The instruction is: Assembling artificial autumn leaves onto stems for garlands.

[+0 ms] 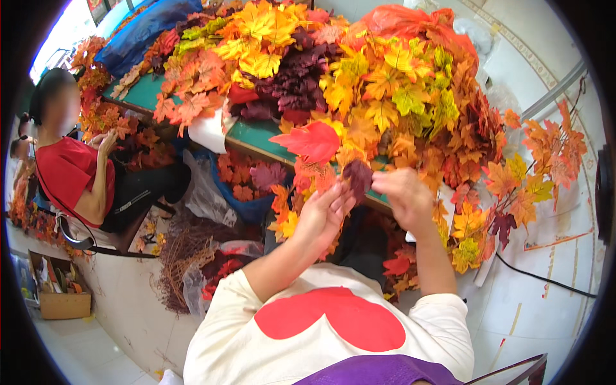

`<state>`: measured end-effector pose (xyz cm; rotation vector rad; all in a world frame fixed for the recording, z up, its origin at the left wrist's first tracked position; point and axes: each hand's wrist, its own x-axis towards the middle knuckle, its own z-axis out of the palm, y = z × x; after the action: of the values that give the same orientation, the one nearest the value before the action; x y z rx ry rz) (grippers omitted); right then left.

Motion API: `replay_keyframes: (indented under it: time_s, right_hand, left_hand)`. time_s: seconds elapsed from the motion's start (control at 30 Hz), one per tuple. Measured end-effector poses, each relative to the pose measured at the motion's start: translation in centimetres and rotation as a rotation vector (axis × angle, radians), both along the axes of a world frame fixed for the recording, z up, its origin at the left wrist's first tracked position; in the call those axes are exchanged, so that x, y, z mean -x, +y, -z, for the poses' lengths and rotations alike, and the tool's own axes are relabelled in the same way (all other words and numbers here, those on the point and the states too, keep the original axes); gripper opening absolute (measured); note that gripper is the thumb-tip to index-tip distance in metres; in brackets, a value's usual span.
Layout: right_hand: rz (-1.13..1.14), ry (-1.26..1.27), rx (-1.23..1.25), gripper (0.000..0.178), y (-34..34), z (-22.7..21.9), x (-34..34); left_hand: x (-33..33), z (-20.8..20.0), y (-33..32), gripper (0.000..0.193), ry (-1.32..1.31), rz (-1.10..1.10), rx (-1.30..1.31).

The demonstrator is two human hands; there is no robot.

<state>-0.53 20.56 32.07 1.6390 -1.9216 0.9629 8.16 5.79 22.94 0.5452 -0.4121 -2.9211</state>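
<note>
In front of my chest, my left hand [330,212] is curled around the lower part of a spray of artificial maple leaves. A large red leaf [311,142] stands out at its upper left, with orange leaves below. A dark purple artificial leaf [357,178] sits between my two hands, close to the left fingertips. My right hand [407,197] is raised just right of that leaf, its fingers bent and pinched together. Whatever is in that pinch is too small to make out.
A green table [256,138] bears heaps of yellow, orange and dark purple artificial leaves [298,74]. Leafy branches [513,192] stick out at the right, above a black cable [545,282]. Bundled brown twigs [183,260] lie lower left. A person in red [77,173] sits at the left.
</note>
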Motion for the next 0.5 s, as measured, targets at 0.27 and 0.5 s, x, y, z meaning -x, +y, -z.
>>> replay_keyframes:
  time_s: [0.27, 0.5]
  right_hand:
    - [0.150, -0.843, 0.312, 0.013, 1.4, 5.8, -4.2]
    - [0.316, -0.660, 0.002, 0.046, 0.4, 6.7, -2.2]
  left_hand:
    - [0.0, 0.7, 3.5, 0.020, -0.024, 0.027, 0.100]
    - [-0.7, 3.4, 5.6, 0.017, 0.010, -0.013, 0.298]
